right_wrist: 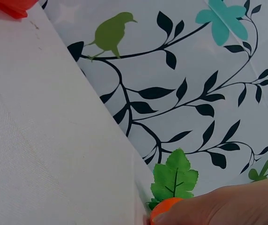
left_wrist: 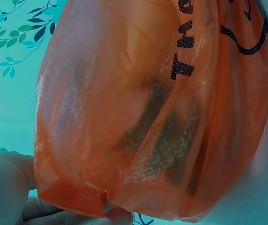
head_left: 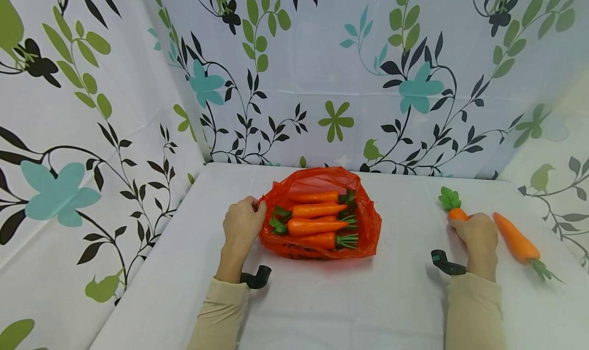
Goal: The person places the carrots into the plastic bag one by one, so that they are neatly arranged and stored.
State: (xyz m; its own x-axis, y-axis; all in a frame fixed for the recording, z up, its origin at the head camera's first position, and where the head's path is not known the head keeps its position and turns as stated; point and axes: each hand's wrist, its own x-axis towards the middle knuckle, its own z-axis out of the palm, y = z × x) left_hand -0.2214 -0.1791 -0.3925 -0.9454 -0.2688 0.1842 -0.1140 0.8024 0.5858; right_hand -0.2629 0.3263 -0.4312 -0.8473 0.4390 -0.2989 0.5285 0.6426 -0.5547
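A red plastic bag (head_left: 317, 252) lies on the white table with its mouth facing up, and several carrots (head_left: 317, 226) with green tops rest inside it. My left hand (head_left: 244, 221) pinches the left edge of the bag's rim; in the left wrist view the bag's side (left_wrist: 120, 117) fills most of the picture. On the right, my right hand (head_left: 478, 235) grips a carrot (head_left: 457, 214) whose leafy top points away from me; most of its body is hidden under the hand. Just right of that hand lies another carrot (head_left: 517, 237), its top toward me.
The white table (head_left: 349, 304) carries everything. Patterned cloth (head_left: 303, 74) with leaves and flowers hangs behind it and at both sides. A black wrist mount (head_left: 257, 277) sits on the left wrist and another (head_left: 446, 263) on the right.
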